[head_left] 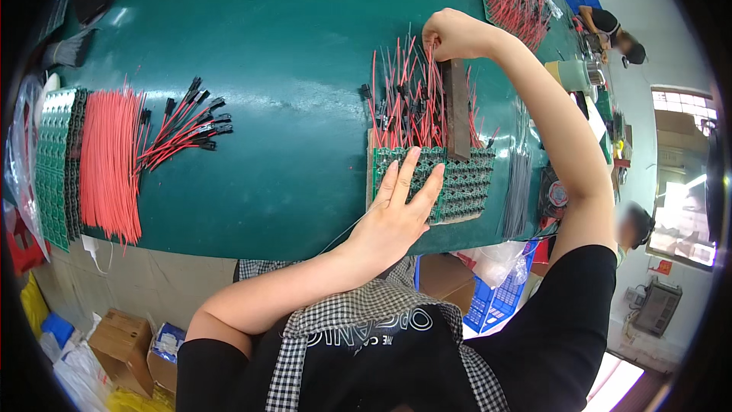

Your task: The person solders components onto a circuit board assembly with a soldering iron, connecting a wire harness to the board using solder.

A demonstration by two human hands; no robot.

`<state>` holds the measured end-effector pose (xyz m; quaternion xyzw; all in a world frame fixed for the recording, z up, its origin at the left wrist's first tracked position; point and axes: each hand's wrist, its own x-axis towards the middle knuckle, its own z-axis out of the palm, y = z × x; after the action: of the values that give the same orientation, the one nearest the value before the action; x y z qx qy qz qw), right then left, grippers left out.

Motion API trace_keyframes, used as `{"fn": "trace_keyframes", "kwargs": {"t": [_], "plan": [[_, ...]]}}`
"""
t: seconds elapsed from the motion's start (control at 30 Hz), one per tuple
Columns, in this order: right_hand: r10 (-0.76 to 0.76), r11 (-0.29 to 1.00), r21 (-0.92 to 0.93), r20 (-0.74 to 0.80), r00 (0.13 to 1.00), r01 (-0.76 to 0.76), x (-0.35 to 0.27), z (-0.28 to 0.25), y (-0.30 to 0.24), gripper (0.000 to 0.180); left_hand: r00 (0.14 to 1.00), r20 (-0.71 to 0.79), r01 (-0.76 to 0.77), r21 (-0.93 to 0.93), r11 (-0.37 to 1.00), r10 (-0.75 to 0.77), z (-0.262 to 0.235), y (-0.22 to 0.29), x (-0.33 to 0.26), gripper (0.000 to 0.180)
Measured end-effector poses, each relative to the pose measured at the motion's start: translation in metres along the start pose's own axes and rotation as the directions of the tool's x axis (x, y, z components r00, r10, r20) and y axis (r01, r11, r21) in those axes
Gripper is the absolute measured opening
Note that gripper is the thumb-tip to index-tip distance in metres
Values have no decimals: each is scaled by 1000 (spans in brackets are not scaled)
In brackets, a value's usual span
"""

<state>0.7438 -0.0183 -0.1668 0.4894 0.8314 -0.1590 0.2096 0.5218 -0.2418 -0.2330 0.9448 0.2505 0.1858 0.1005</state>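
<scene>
The left hand (390, 230) rests on the green circuit-board panel (467, 187) near the surface's (297, 152) front edge, grip wide, 3 fingers spread. The right hand's (457, 35) grip is narrow, pinching red wires (432, 85) beside a dark bar (457, 111).

White capital letters, one arched row and a smaller line, stand on the person's black shirt (396, 362), below the fingers (404, 175) of the left hand (390, 230), partly covered by the checked apron (339, 317). Well to the right of those fingers, a small red sign (662, 266) on the wall (644, 69) is too small to read.
</scene>
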Motion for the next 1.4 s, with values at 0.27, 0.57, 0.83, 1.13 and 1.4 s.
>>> {"fn": "trace_keyframes", "kwargs": {"t": [0.27, 0.57, 0.83, 1.13, 1.4], "plan": [[38, 995, 88, 18, 999, -40, 3, 0, 3, 20, 1000, -3, -1, 20, 1000, 1, 1, -2, -2, 68], [-109, 992, -83, -175, 978, 96, 5, 3, 26, 9, 1000, -3, -1, 39, 999, 2, 0, -1, -1, 67], [-17, 935, -331, -409, 912, -131, 0, -3, 55, 18, 1000, -3, -6, 47, 999, 6, 0, 0, 0, 67], [-245, 816, -570, -193, 950, 95, 12, 4, 14, 12, 999, 43, 1, 90, 996, -5, -3, 2, 2, 71], [-150, 735, -633, -501, 852, -242, -17, -6, 50, 16, 1000, 23, -1, 76, 997, -1, 3, 4, 3, 71]]}}
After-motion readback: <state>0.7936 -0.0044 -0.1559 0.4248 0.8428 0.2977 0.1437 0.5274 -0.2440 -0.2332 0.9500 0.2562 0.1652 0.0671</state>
